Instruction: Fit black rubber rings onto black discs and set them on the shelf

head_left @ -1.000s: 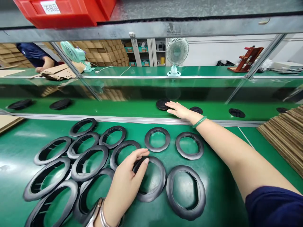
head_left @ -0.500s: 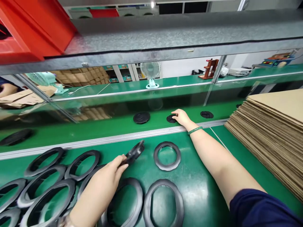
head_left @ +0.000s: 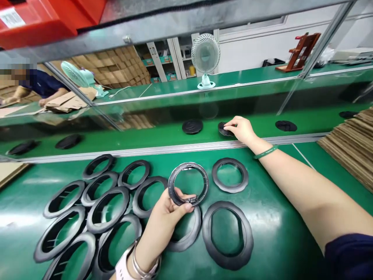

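Note:
My left hand [head_left: 164, 216] pinches the lower rim of a round black plastic ring [head_left: 188, 183] and holds it tilted up above the green bench [head_left: 276, 217]. My right hand [head_left: 241, 128] reaches out over the conveyor belt [head_left: 145, 136], fingers curled on a small black disc [head_left: 223, 128]. Another black disc [head_left: 192, 126] lies just left of it on the belt. Several larger black oval rings [head_left: 96, 198] lie overlapping on the bench at left, one oval ring [head_left: 227, 234] lies at centre, and a round ring [head_left: 230, 175] sits behind it.
More black discs [head_left: 286, 125] ride the belt left and right. A stack of cardboard sheets [head_left: 352, 151] fills the right edge. A red bin [head_left: 43, 19] sits on the shelf overhead. Across the line stand two small fans [head_left: 205, 54], and a person [head_left: 43, 87] handles cardboard.
My left hand has turned the ring from edge-on to face me. The right hand has closed onto the small disc on the belt. The camera view has swung back left.

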Available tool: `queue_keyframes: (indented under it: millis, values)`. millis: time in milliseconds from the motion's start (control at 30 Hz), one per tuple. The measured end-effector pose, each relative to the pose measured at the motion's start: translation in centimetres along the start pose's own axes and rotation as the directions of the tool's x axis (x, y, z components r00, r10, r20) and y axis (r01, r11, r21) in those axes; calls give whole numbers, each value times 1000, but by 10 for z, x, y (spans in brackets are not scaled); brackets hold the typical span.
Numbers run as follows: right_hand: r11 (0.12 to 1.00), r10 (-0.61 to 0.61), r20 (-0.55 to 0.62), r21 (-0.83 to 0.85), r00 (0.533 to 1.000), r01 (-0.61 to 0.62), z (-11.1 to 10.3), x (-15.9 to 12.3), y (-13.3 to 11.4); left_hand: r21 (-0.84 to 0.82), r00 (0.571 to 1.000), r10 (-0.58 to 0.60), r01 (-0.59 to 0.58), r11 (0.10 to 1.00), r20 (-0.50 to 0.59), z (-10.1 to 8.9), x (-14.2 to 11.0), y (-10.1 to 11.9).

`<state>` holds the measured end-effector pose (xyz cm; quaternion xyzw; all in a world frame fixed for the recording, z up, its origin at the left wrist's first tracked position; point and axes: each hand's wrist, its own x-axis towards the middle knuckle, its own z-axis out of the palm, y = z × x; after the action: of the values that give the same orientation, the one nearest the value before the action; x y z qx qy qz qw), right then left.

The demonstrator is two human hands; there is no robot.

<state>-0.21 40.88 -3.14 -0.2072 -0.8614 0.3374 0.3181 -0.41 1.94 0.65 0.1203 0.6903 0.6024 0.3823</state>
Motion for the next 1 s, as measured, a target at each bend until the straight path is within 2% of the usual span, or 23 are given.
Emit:
queue_keyframes:
  millis: [67, 100, 167, 267, 367, 500, 700, 867, 933, 1000]
  values:
    - [993, -73, 15, 94, 997, 72, 6, -18, -48, -8, 999, 16, -17, 1000, -29, -2, 2, -2]
    - [965, -158, 34, 217, 987, 147, 9, -31, -73, -15, 999, 28, -29, 999, -47, -2, 2, -3]
    - [880, -330, 80, 387, 940, 276, 15, -59, -116, -38, 996, 49, -52, 998, -78, 0, 2, -3]
    - [786, -507, 99, 461, 856, 412, 22, -98, -151, -67, 992, 65, -73, 995, -110, 5, 0, -2]
    - [748, -623, 81, 351, 778, 563, 31, -120, -151, -63, 987, 82, -91, 994, -140, 7, -2, -3]
    - [683, -727, 102, 198, 679, 703, 43, -128, -141, -34, 982, 97, -103, 994, -161, 6, -3, -5]
    - [628, -775, 165, 98, 610, 772, 45, -131, -144, -3, 982, 88, -90, 996, -165, 6, -2, -4]
    - [479, -871, 130, 20, 473, 877, 43, -128, -141, 40, 985, 66, -60, 997, -160, 4, -3, -2]
    - [462, -881, 120, 11, 457, 887, 43, -127, -141, 40, 986, 61, -56, 998, -155, 4, -2, -2]
    - [474, -875, 125, 21, 468, 881, 43, -127, -141, 38, 986, 62, -57, 998, -152, 3, -2, -3]
